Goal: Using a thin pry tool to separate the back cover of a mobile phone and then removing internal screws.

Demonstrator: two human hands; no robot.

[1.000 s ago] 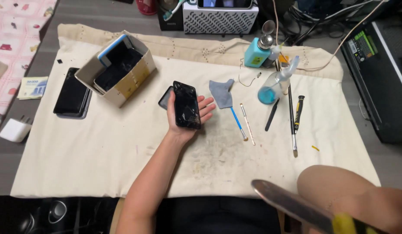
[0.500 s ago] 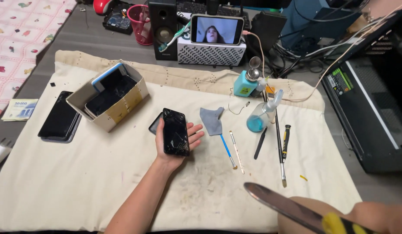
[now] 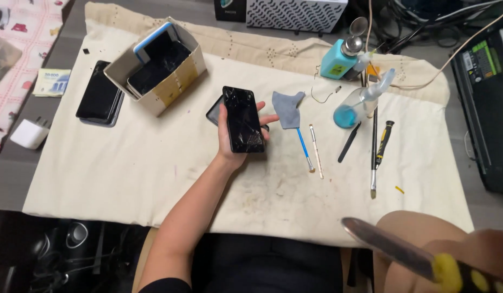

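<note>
— Where's the cracked phone [image 3: 242, 119]?

— In your left hand [image 3: 238, 133], palm up, fingers curled round it — long axis pointing away from you, above the cloth-covered bench [image 3: 126, 168].

— And your right hand [image 3: 479, 255]?

— Low at the near right, well apart, closed on one yellow-handled blade [image 3: 389, 249]. One cardboard box [image 3: 159, 65] lies beyond.

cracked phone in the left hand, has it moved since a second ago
No. The cracked phone lies in the left hand just left of the grey cloth, as before; only the camera shifted.
</note>
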